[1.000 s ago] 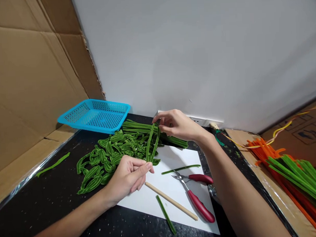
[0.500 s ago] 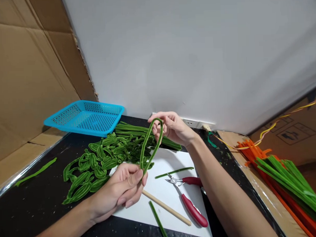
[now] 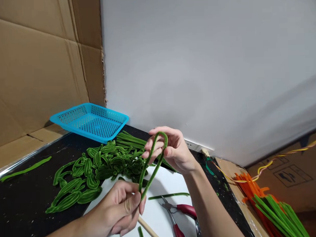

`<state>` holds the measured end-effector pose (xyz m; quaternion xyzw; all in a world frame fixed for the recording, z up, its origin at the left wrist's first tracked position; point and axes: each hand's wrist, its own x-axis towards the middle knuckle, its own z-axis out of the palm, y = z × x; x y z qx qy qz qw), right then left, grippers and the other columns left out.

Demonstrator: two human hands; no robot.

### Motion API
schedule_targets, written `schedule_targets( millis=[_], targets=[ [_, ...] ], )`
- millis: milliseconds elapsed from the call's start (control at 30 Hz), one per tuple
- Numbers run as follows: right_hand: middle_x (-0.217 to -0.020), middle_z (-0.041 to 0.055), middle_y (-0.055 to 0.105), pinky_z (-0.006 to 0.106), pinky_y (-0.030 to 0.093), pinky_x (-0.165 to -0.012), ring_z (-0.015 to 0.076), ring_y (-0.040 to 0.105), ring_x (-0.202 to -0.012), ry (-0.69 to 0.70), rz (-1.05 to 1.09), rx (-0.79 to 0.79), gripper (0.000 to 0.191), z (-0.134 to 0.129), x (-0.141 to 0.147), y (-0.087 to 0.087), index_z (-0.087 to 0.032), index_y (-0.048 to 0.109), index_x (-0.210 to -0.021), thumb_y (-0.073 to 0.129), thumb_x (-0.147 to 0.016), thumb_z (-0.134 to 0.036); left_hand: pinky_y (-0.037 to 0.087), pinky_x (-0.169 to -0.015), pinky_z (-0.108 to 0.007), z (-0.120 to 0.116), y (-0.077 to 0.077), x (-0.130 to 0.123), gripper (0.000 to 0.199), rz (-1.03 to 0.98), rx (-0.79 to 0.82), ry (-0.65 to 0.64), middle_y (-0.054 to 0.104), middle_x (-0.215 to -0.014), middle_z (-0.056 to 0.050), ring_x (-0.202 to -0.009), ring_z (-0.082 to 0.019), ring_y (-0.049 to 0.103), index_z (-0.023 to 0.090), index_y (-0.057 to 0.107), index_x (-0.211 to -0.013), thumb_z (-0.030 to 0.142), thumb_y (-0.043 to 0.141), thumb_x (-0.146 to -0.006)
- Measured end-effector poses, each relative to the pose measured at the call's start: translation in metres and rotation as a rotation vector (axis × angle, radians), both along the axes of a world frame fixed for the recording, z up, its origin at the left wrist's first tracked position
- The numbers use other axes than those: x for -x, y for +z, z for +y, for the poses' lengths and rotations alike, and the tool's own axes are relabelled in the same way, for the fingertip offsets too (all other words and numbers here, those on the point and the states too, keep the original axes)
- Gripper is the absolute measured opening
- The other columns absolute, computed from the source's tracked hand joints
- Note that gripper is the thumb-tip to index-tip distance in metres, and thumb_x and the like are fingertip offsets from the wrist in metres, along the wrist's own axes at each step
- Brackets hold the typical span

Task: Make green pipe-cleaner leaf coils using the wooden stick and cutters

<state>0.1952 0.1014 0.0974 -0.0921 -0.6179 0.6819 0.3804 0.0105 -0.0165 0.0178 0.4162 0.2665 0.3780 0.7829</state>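
Note:
A green fuzzy stem bent into a long narrow loop stands upright between my hands. Its two lower ends are pinched in my left hand, between thumb and fingers. My right hand is beside the rounded top, fingers spread and curved behind the loop, the thumb near its right side. Under the hands, a white sheet bears a short green piece, red-handled pliers with jaws apart, a wooden stick and another green piece.
Many green looped leaf shapes lie left of the sheet, with green stems behind. A blue basket stands at back left by cardboard. Orange and light green strips lie at right, near a yellow-pink cable.
The view has shifted, so the hands and sheet sit lower in the picture. My right hand's fingers have spread from the top of the loop. My left hand keeps its pinch.

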Motion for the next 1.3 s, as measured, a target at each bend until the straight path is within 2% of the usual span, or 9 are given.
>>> schedule_targets(
  millis=[133, 267, 433, 667, 933, 1000, 1133, 1233, 1300],
  targets=[
    [-0.082, 0.0006, 0.078, 0.034, 0.067, -0.066, 0.0195, 0.077, -0.067, -0.056, 0.077, -0.004, 0.048, 0.001, 0.006, -0.005, -0.029, 0.079, -0.107, 0.098, -0.064, -0.042, 0.019, -0.046, -0.024, -0.002, -0.004, 0.001, 0.051, 0.015, -0.006, -0.027, 0.035, -0.044, 0.012, -0.038, -0.005, 0.02, 0.019, 0.056, -0.083, 0.068, 0.071, -0.088],
    [-0.073, -0.0014, 0.077, 0.029, 0.065, -0.058, 0.0167, 0.074, -0.058, -0.08, 0.138, -0.01, 0.04, -0.001, 0.01, -0.007, -0.029, 0.082, -0.1, 0.098, -0.066, -0.042, 0.019, -0.046, -0.023, -0.001, -0.003, 0.001, 0.051, -0.013, -0.04, -0.034, 0.032, -0.042, 0.013, -0.038, -0.005, 0.02, 0.02, 0.053, -0.082, 0.069, 0.07, -0.088],
    [-0.06, -0.0027, 0.073, 0.028, 0.063, -0.049, 0.015, 0.069, -0.047, -0.182, 0.138, -0.028, 0.034, -0.002, 0.01, -0.006, -0.028, 0.084, -0.088, 0.098, -0.063, -0.047, 0.019, -0.045, -0.023, -0.001, 0.0, -0.001, 0.054, -0.003, -0.093, -0.069, 0.03, -0.04, 0.014, -0.037, -0.006, 0.019, 0.02, 0.055, -0.083, 0.072, 0.067, -0.088],
    [-0.057, -0.0012, 0.072, 0.029, 0.063, -0.049, 0.0154, 0.068, -0.047, -0.224, 0.117, -0.061, 0.032, -0.005, 0.007, 0.001, -0.028, 0.084, -0.082, 0.096, -0.065, -0.051, 0.017, -0.044, -0.023, -0.001, -0.002, 0.001, 0.055, 0.027, -0.096, -0.055, 0.029, -0.039, 0.014, -0.037, -0.006, 0.018, 0.018, 0.059, -0.084, 0.073, 0.066, -0.088],
    [-0.064, 0.0029, 0.077, 0.033, 0.066, -0.054, 0.019, 0.073, -0.053, -0.271, 0.074, -0.116, 0.026, -0.007, -0.003, 0.01, -0.024, 0.083, -0.08, 0.096, -0.069, -0.044, 0.015, -0.04, -0.023, 0.002, -0.003, 0.007, 0.051, 0.056, -0.129, -0.09, 0.029, -0.037, 0.013, -0.032, -0.005, 0.019, 0.018, 0.06, -0.081, 0.068, 0.066, -0.091],
    [-0.062, 0.0035, 0.076, 0.033, 0.066, -0.052, 0.0199, 0.073, -0.052, -0.331, 0.054, -0.143, 0.023, -0.007, -0.006, 0.013, -0.023, 0.082, -0.076, 0.095, -0.07, -0.042, 0.014, -0.04, -0.022, 0.003, -0.003, 0.006, 0.051, 0.077, -0.134, -0.058, 0.028, -0.037, 0.014, -0.032, -0.005, 0.018, 0.018, 0.061, -0.082, 0.068, 0.067, -0.091],
    [-0.06, 0.0009, 0.075, 0.029, 0.064, -0.051, 0.0172, 0.073, -0.051, -0.58, 0.054, -0.211, 0.019, -0.003, -0.018, 0.023, -0.024, 0.079, -0.071, 0.091, -0.077, -0.038, 0.011, -0.039, -0.024, 0.005, -0.002, 0.004, 0.053, 0.165, -0.141, -0.009, 0.027, -0.038, 0.013, -0.034, -0.005, 0.018, 0.016, 0.066, -0.083, 0.068, 0.067, -0.09],
    [-0.07, -0.0006, 0.078, 0.028, 0.066, -0.062, 0.0146, 0.075, -0.059, -0.733, 0.053, -0.265, 0.014, 0.002, -0.034, 0.03, -0.026, 0.08, -0.079, 0.087, -0.082, -0.038, 0.01, -0.04, -0.025, 0.008, -0.001, 0.005, 0.054, 0.193, -0.164, 0.055, 0.027, -0.038, 0.012, -0.035, -0.005, 0.016, 0.014, 0.067, -0.081, 0.067, 0.066, -0.091],
    [-0.075, 0.0003, 0.079, 0.029, 0.067, -0.067, 0.0144, 0.075, -0.063, -0.778, 0.0, -0.299, 0.015, 0.003, -0.046, 0.033, -0.025, 0.08, -0.084, 0.083, -0.087, -0.039, 0.011, -0.042, -0.025, 0.01, -0.001, 0.006, 0.055, 0.209, -0.182, 0.091, 0.028, -0.038, 0.012, -0.036, -0.005, 0.016, 0.013, 0.068, -0.081, 0.067, 0.065, -0.092]
  ],
)
